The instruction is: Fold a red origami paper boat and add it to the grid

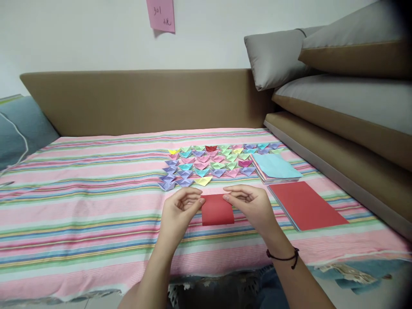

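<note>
A small sheet of red paper (218, 211) is held up above the striped cloth, its face toward me. My left hand (182, 210) pinches its upper left corner between thumb and fingers. At the upper right corner, my right hand (249, 205) has the same sort of pinch; a dark cord bracelet circles that wrist. Just beyond my hands, several small folded paper boats (201, 165) in many colours stand in rows. The yellow paper boat (203, 181) is among the nearest to my fingers.
To the right lie a stack of red-topped paper (309, 205) and a stack of blue-topped paper (277, 165). The striped cloth (80, 206) covers the surface. Grey-brown cushions (347, 107) pile up along the right side. A brown backrest (151, 103) stands behind.
</note>
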Demonstrator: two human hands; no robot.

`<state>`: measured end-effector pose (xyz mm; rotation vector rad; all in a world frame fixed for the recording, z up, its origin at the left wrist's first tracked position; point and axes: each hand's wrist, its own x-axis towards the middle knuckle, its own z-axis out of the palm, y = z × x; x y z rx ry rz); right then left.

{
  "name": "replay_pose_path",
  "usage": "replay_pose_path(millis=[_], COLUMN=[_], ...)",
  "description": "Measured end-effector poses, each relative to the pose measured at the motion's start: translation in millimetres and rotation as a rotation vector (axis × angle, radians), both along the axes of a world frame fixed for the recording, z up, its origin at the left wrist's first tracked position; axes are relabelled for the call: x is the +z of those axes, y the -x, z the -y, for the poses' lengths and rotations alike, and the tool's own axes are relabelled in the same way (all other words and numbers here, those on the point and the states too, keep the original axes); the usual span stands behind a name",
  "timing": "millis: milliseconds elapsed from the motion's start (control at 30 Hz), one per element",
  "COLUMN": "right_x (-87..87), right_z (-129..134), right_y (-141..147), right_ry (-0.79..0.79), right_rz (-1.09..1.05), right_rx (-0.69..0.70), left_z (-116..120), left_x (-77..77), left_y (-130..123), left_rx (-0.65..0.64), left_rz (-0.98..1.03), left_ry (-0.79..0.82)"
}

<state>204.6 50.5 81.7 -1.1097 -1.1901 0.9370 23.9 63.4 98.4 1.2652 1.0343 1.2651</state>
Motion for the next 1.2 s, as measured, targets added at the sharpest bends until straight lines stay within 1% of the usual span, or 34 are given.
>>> replay_pose_path(millis=[100,433,633,733,833,1033,1100,1200], right_x=[-0.2,-2.2,-1.5,0.2,1.7,4.4,5.5,6.2], right_z=[0.0,-0.8,-0.7,-0.5,-0.6,1.2,2.1,2.7], right_y=[-0.4,-2.3,-2.8,-4.0,-6.6,-8.5,-6.9,-4.3], right_ry=[0.012,0.016,0.019,0.031,0.042,-0.009,-0.024,-0.037], right_rz=[-0.005,0.003,0.019,0.038,0.076,0.209,0.230,0.240], right_rx=[0.003,0.017,0.047,0.051,0.067,0.179,0.210,0.231], left_z=[-1.0,-2.5,-2.3,-1.9,-1.1,1.5,2.9,5.4], left_x=[-0.5,-0.7,-3.1,-4.3,-4.4,-2.9,-2.5,-3.0], left_y=[0.9,0.1,2.3,4.6,7.2,10.2,9.4,7.0], left_rx=[-0.006,-0.001,-0.065,-0.133,-0.241,-0.502,-0.545,-0.562], left_rz=[-0.054,-0.060,-0.067,-0.093,-0.172,-0.433,-0.505,-0.583], left_ry=[-0.028,-0.044,-0.011,-0.012,-0.045,-0.153,-0.149,-0.118])
